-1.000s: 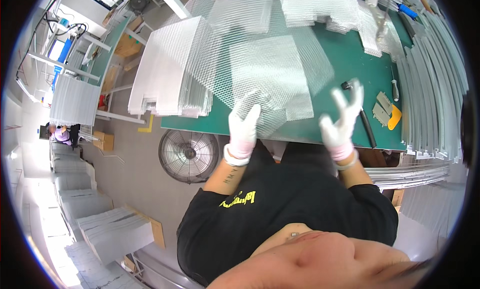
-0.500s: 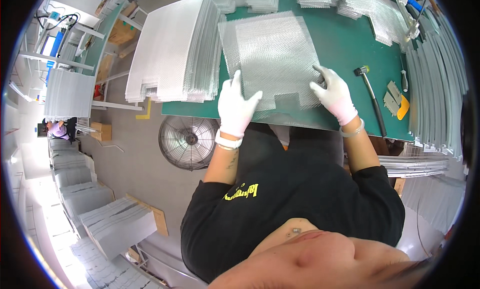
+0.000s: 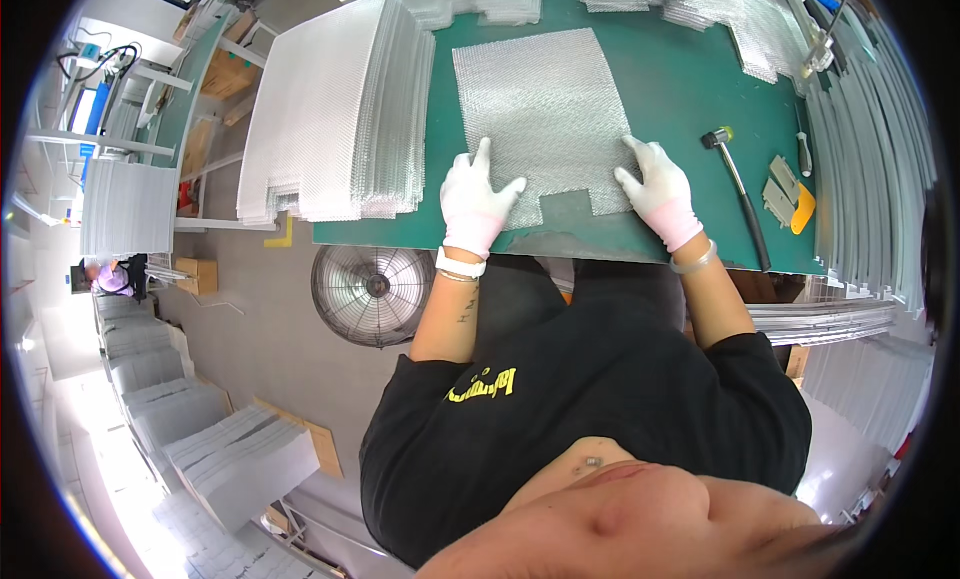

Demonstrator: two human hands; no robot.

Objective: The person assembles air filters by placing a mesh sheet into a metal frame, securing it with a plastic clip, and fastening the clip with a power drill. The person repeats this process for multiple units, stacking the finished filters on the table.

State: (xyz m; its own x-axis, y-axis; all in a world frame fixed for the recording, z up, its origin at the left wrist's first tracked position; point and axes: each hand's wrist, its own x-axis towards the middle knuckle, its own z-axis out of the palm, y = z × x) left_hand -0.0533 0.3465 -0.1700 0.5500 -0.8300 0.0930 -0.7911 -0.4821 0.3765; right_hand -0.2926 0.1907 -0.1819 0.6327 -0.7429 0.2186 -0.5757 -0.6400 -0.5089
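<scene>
Your left hand (image 3: 478, 197) and right hand (image 3: 658, 191) now rest open, palms flat, on the near edge of the mesh sheet (image 3: 542, 119). A second ago you held that sheet lifted and bent; it now lies flat on the green mat (image 3: 670, 89), so it looks placed and squared. At three o'clock lies a hammer (image 3: 738, 184); at ten o'clock, the stack of sheets (image 3: 340, 109).
</scene>
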